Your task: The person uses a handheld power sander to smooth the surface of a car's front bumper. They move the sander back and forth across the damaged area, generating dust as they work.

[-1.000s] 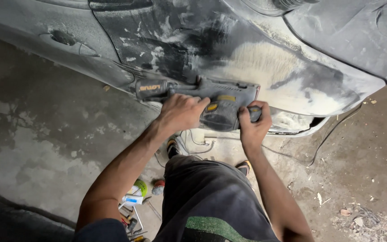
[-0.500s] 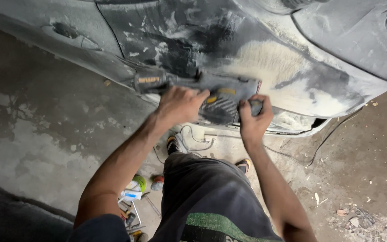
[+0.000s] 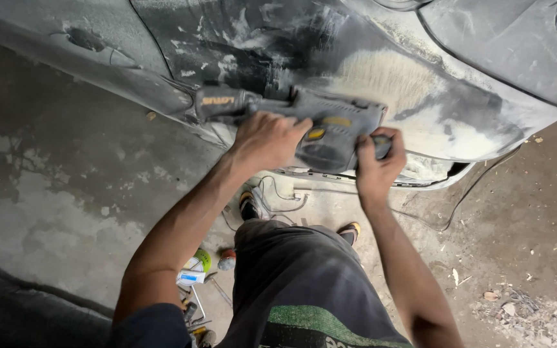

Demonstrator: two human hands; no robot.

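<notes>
Dusty concrete floor (image 3: 66,193) beneath a filler-coated car body panel (image 3: 381,84). Left hand (image 3: 267,138) and right hand (image 3: 375,161), fingers wrapped tight, press a grey power sander (image 3: 317,125) against it. Risk: tilting could gouge filler; the loose cord (image 3: 278,200) underfoot could snag.

Small cans (image 3: 196,265), tools (image 3: 196,316) on dusty floor (image 3: 46,193); rubble (image 3: 530,309).

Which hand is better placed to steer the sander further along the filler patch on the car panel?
Left, probably. The left hand wraps the sander body along its main handle, while the right hand only cups the rear end, near the pale filler patch on the car panel.
</notes>
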